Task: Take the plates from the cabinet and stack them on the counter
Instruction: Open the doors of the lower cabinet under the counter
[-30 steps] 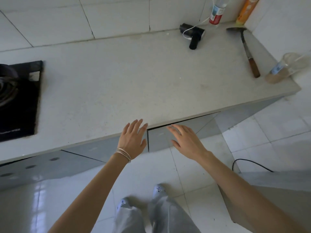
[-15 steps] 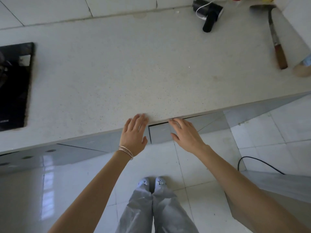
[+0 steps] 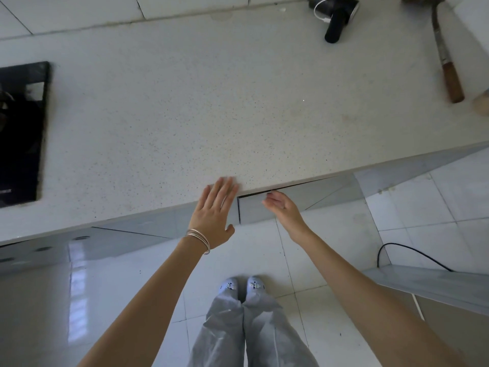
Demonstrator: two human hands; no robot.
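Left hand (image 3: 213, 215) is reaching forward with the fingers spread flat and straight, the fingertips lying over the front edge of the counter (image 3: 211, 115), holding nothing. Thin bangles (image 3: 199, 239) are sitting on that wrist. Right hand (image 3: 281, 207), just beside it, is curling its fingers in at the top edge of the cabinet door (image 3: 320, 190), right under the counter lip. Whether those fingers are hooking behind the edge or only touching it, I cannot tell. A dark gap is showing along the door's top and its left side, nearest the left hand. Where the plates are sitting cannot be told from up here. Well out to the left of the left hand, a black stove (image 3: 21, 133) is lying set into the counter. Far beyond the right hand, a wooden-handled cleaver (image 3: 447, 62) and a black device (image 3: 336, 19) with a white cable are lying on the counter.
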